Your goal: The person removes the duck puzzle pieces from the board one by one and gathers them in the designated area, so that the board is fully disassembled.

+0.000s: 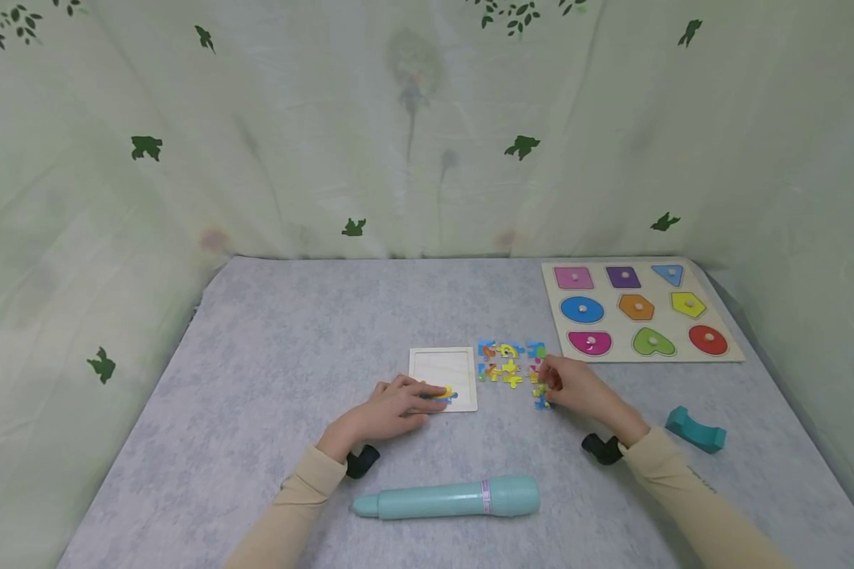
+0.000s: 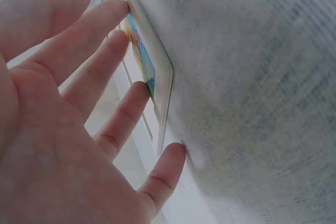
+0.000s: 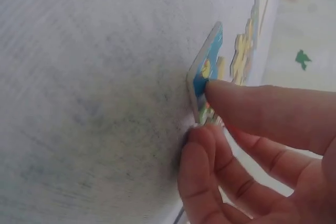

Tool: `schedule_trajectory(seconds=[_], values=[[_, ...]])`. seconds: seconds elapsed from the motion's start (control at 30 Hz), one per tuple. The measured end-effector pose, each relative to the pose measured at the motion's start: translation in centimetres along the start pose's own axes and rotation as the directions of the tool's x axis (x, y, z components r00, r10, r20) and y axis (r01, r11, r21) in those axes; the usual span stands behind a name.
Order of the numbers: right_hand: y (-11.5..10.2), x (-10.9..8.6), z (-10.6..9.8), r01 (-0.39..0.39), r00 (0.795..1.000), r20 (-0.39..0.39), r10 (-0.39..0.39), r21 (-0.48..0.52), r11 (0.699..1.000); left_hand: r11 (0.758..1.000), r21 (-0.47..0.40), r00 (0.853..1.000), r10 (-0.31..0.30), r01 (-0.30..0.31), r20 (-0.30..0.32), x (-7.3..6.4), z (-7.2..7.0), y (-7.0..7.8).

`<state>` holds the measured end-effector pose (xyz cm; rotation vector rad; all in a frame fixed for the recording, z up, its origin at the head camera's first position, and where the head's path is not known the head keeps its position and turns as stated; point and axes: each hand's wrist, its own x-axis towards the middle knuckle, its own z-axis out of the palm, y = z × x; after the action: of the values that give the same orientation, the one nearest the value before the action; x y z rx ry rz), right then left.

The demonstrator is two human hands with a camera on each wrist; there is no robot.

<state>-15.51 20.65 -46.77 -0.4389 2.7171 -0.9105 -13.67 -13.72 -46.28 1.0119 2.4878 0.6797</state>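
My left hand lies over a small white square puzzle frame, fingers outstretched. Its fingertips touch a blue and yellow jigsaw piece along the frame's near edge, and the little finger reaches the tabletop beside it. My right hand pinches a blue jigsaw piece with a yellow spot, thumb on its printed face and fingertips at its lower edge. Several loose jigsaw pieces lie in rows between the frame and my right hand, the nearest partly hidden by its fingers.
A wooden shape board with knobbed coloured shapes lies at the back right. A teal arched block sits right of my right wrist. In front of both hands rests a pale teal microphone-shaped toy. Patterned curtains stand behind the grey-blue table.
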Motion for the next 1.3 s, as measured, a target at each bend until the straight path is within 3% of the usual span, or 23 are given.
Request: schedule_trajectory(seconds=[0.13,0.27,0.5,0.9,1.07,1.3], values=[[0.0,0.1,0.0,0.024,1.0,-0.001,-0.024,0.016,1.0,1.0,-0.012,1.0,0.015,-0.015,-0.014,-0.2,0.1,-0.1],[-0.6,0.5,0.1,0.107,0.994,0.01,-0.108,0.087,0.99,0.999,-0.019,0.998,0.034,-0.035,-0.046,-0.7,0.1,-0.3],[-3.3,2.5,1.2,0.189,0.975,0.09,-0.203,0.142,0.972,0.999,0.007,0.996,0.038,-0.038,-0.082,-1.7,-0.2,-0.9],[-7.6,5.8,4.4,0.351,0.917,0.133,-0.375,0.172,0.92,1.0,-0.022,0.996,0.005,-0.007,-0.085,-2.2,-0.1,-1.0],[-8.3,6.3,4.9,0.338,0.906,0.191,-0.379,0.215,0.916,1.0,-0.02,0.995,0.01,-0.012,-0.098,-2.1,0.0,-1.0],[-8.8,6.5,5.3,0.306,0.909,0.224,-0.352,0.216,0.927,1.0,-0.021,0.994,0.011,-0.014,-0.11,-2.1,0.0,-1.0]])
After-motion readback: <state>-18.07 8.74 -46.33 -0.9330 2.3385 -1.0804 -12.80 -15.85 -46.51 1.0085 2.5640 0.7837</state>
